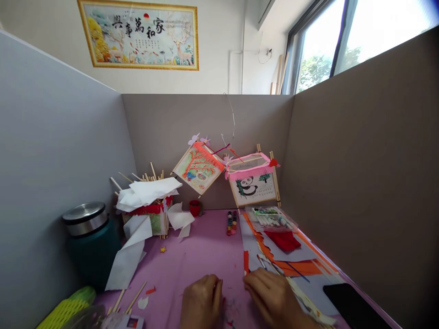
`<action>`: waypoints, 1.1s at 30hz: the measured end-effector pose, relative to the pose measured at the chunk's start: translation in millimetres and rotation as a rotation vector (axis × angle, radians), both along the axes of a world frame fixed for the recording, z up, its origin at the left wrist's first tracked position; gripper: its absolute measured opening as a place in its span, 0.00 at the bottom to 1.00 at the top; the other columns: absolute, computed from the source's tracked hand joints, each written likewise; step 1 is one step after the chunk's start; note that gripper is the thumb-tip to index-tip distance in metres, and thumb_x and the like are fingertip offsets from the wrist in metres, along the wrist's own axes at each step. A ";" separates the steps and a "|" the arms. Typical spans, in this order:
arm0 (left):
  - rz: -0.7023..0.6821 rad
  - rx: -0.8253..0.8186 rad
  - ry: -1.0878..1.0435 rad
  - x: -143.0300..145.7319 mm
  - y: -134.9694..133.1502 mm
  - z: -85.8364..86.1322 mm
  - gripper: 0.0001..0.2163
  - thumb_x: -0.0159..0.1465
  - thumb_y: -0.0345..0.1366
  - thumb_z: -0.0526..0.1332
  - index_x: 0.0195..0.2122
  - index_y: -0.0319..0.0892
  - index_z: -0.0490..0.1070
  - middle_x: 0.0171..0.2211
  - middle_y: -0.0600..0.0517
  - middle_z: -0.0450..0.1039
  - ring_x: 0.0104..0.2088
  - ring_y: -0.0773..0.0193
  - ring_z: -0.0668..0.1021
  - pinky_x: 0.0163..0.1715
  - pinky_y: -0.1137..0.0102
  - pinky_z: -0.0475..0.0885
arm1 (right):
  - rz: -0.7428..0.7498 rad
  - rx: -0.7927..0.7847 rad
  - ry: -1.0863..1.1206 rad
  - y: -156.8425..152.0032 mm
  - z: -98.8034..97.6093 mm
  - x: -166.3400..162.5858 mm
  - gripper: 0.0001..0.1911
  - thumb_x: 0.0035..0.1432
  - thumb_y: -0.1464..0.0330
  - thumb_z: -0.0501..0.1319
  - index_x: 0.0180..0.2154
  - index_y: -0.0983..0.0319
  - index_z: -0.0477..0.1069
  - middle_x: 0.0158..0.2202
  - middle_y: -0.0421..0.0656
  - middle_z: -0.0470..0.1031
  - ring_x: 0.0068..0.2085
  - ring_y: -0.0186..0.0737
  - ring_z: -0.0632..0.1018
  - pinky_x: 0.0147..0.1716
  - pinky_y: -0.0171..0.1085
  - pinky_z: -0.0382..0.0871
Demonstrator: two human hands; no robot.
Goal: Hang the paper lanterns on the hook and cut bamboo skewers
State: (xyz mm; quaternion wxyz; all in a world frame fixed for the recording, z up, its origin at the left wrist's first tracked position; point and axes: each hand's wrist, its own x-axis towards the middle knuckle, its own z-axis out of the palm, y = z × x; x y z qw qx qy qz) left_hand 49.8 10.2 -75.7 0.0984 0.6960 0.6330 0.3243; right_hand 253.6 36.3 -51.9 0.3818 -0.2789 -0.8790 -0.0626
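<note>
My left hand [201, 299] is closed low over the purple tabletop [202, 246], fingers curled in and thumb against them. Whatever it may hold is hidden. To its right, my right hand [270, 294] has its fingers pressed together in a pinch. Just beyond those fingertips shows a short orange-red strip [246, 262]; whether it is held or lies on the table I cannot tell. Beside the right hand, a thin paintbrush [261, 262] lies on white paper with orange paper [298, 268]. Small dark and red bits lie on the table between the hands.
Paper lanterns with a tree drawing [199, 169] and a panda [255, 187] hang or lean at the back. Left are a green thermos [92, 256], crumpled white tissue [151, 191] and a stick holder. Paint pots [231, 224], red cloth [283, 241] and a black phone [353, 304] lie right.
</note>
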 end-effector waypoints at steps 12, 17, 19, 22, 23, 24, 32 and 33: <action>0.029 -0.072 0.167 -3.3 0.8 -9.8 0.18 0.64 0.41 0.47 0.19 0.46 0.66 0.21 0.44 0.73 0.22 0.57 0.75 0.23 0.65 0.51 | -0.552 0.047 0.266 41.5 -11.5 70.5 0.08 0.57 0.68 0.58 0.39 0.59 0.72 0.34 0.42 0.79 0.32 0.40 0.79 0.34 0.36 0.70; 0.018 0.015 0.278 -4.5 -0.9 -8.9 0.17 0.64 0.40 0.48 0.20 0.44 0.67 0.19 0.48 0.73 0.20 0.61 0.74 0.22 0.67 0.52 | -0.563 0.025 0.295 43.0 -12.9 76.4 0.10 0.57 0.68 0.57 0.41 0.61 0.72 0.33 0.43 0.78 0.32 0.38 0.78 0.34 0.34 0.70; 0.035 0.070 0.328 -2.6 -2.8 -7.4 0.17 0.64 0.38 0.48 0.20 0.44 0.67 0.19 0.50 0.72 0.20 0.63 0.73 0.22 0.67 0.53 | -0.518 0.080 0.314 42.0 -13.8 75.5 0.09 0.57 0.68 0.58 0.39 0.62 0.73 0.31 0.42 0.78 0.30 0.37 0.78 0.31 0.33 0.69; 0.048 0.206 0.397 1.0 -6.1 -3.8 0.16 0.64 0.36 0.50 0.21 0.42 0.67 0.18 0.52 0.70 0.19 0.65 0.72 0.22 0.68 0.53 | -0.435 0.143 0.323 38.5 -12.9 68.5 0.08 0.57 0.69 0.58 0.38 0.63 0.73 0.28 0.41 0.78 0.27 0.34 0.77 0.28 0.31 0.67; 0.042 0.273 0.418 1.8 -6.8 -2.5 0.15 0.64 0.36 0.50 0.21 0.42 0.66 0.18 0.52 0.70 0.19 0.66 0.71 0.22 0.69 0.53 | -0.405 0.152 0.321 36.4 -11.8 64.9 0.08 0.57 0.70 0.58 0.38 0.63 0.73 0.28 0.41 0.78 0.26 0.33 0.77 0.27 0.31 0.67; 0.029 0.343 0.440 2.3 -7.2 -0.9 0.15 0.64 0.35 0.51 0.20 0.41 0.66 0.17 0.53 0.69 0.19 0.67 0.71 0.22 0.69 0.53 | -0.370 0.160 0.323 33.9 -10.4 61.2 0.07 0.57 0.71 0.58 0.38 0.63 0.73 0.27 0.41 0.78 0.26 0.33 0.77 0.27 0.31 0.66; -0.093 0.495 0.494 18.4 -25.4 50.8 0.16 0.63 0.35 0.52 0.17 0.41 0.63 0.15 0.54 0.64 0.17 0.71 0.64 0.21 0.69 0.52 | -0.159 0.123 0.355 14.7 -6.2 49.5 0.07 0.57 0.73 0.58 0.39 0.65 0.71 0.30 0.43 0.78 0.28 0.34 0.77 0.31 0.31 0.66; -0.118 0.454 0.442 26.2 -36.6 59.9 0.16 0.63 0.35 0.51 0.17 0.41 0.63 0.16 0.54 0.63 0.17 0.71 0.64 0.21 0.69 0.52 | -0.158 0.115 0.359 13.3 -6.3 50.6 0.07 0.57 0.73 0.58 0.38 0.65 0.71 0.30 0.43 0.77 0.28 0.34 0.77 0.31 0.31 0.66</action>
